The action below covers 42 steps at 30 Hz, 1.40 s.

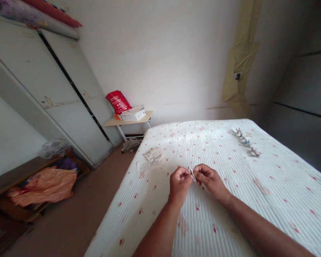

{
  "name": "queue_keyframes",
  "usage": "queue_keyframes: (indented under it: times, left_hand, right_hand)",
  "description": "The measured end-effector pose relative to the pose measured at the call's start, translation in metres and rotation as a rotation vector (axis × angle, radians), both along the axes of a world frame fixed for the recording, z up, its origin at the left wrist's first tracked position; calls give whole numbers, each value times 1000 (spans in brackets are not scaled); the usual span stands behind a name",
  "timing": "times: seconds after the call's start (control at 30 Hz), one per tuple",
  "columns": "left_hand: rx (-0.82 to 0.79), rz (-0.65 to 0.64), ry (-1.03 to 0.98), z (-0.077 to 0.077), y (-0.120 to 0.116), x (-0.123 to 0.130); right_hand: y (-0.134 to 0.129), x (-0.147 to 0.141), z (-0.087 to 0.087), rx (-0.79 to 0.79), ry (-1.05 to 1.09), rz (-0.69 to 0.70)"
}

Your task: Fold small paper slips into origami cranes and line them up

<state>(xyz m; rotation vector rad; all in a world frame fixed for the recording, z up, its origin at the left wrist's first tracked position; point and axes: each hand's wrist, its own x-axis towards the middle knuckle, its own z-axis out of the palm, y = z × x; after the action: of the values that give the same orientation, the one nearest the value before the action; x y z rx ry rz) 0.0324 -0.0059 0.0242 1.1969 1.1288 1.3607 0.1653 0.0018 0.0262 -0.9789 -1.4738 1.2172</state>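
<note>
Above the middle of the bed, my left hand (181,180) and my right hand (209,179) pinch a small piece of folded paper (192,174) between their fingertips. It is pale with dark marks, and the fingers cover much of it. Flat pieces of printed paper (154,157) lie on the bed beyond my left hand, partly overlapping. To the far right of my hands, several small crumpled or folded paper pieces (246,142) form a slanting row; they look blurred, and their exact shape is unclear.
The bed (203,225) has a white ribbed cover with red spots. Behind its left corner, a small table (112,122) bears a red bag (118,101) and a white box (137,115). Grey cabinets (66,92) line the left side, near a low shelf with an orange plastic bag (49,187).
</note>
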Motion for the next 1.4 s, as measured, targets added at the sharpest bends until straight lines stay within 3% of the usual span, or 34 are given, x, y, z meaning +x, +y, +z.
queue_keyframes:
  times: [0.17,0.47,0.77,0.87,1.13,1.27,1.4]
  left_hand:
    - [19,33,-12,-1,2,-2]
    - [113,23,89,-4,2,-6]
    - [138,0,158,2,-1,-7]
    - [161,-2,181,2,-1,-6]
    - [135,-14,138,5,-2,-4]
    - [116,4,99,2,-1,-4]
    - [111,42,114,-5,2,-7]
  right_hand:
    - [-3,-1,6,75,-26,-59]
    - [1,2,1,-64,-42,3]
    - [1,4,2,-21,-127,-4]
    - [1,2,3,77,-209,-73]
    - [-8,-5,1,565,-561,-303]
    - [-11,-6,-1,670,-644,-347]
    - [-11,-8,-3,710,-609,-297]
